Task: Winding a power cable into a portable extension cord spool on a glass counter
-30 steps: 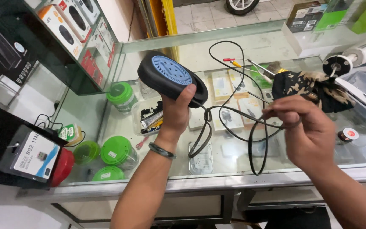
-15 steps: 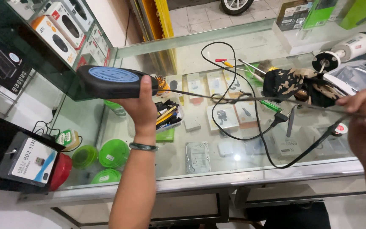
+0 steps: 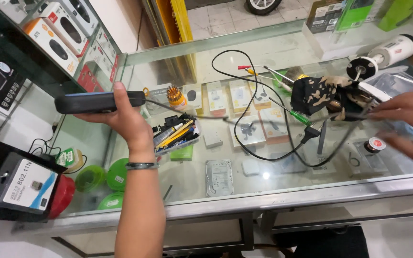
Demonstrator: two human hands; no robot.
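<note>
The left hand [image 3: 123,117] is closed around a flat dark device with a blue top [image 3: 99,102], and holds it level above the left end of the glass counter [image 3: 283,193]. The fingers wrap it from below and the thumb lies on its upper edge, so most of the device sticks out to the left of the hand. A metal bracelet [image 3: 141,166] sits on this wrist.

From the right end of the device a thin black cable [image 3: 264,122] runs nearly straight across the counter, above the glass, to the right hand [image 3: 405,122]. This hand is over the right end of the counter, well apart from the left one. Its fingers are narrow and pinch the cable near their tips; the rest of the cable hangs from there in a loose loop that lies on the glass near the middle, with a black plug [image 3: 310,134] at the loop.

Just left of the right hand lies a black cloth with a beige pattern [image 3: 322,94], and behind it, toward the far right corner, a white cylinder-shaped tool [image 3: 383,55]. Under the glass near the left hand is a tray of pens and small tools [image 3: 175,135], and near the front edge a bare hard disk drive [image 3: 219,177].
</note>
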